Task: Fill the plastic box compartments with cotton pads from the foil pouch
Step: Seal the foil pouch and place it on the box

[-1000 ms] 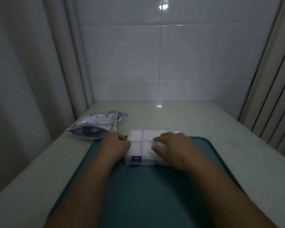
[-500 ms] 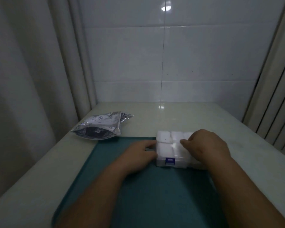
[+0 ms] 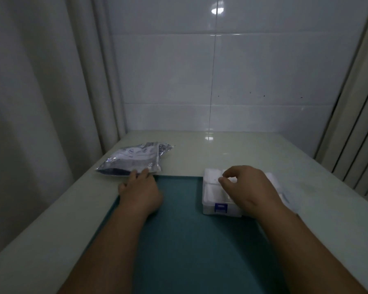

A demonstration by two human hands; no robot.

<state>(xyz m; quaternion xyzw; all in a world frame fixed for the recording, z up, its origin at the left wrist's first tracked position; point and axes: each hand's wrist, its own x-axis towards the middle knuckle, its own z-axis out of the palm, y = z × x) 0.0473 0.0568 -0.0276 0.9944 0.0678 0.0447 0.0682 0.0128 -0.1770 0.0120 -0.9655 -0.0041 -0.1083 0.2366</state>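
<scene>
The clear plastic box (image 3: pixel 212 193) with a blue latch sits at the teal tray's (image 3: pixel 179 240) far right corner, its lid down and white cotton pads showing in its compartments. My right hand (image 3: pixel 250 188) lies over the box's right half, fingers curled down onto the lid. The silver foil pouch (image 3: pixel 134 159) lies flat on the table beyond the tray's far left corner. My left hand (image 3: pixel 140 190) is stretched toward it, empty, fingers apart, with the fingertips touching the pouch's near edge.
The pale table (image 3: pixel 232 149) ends at a white tiled wall (image 3: pixel 221 81). A curtain (image 3: pixel 40 102) hangs along the left edge and vertical blinds (image 3: pixel 357 134) stand at the right. The box's right side reaches the tray's right rim.
The box has slid from the tray's middle to its right side under my right hand. My left hand let go of the box and moved left to the pouch.
</scene>
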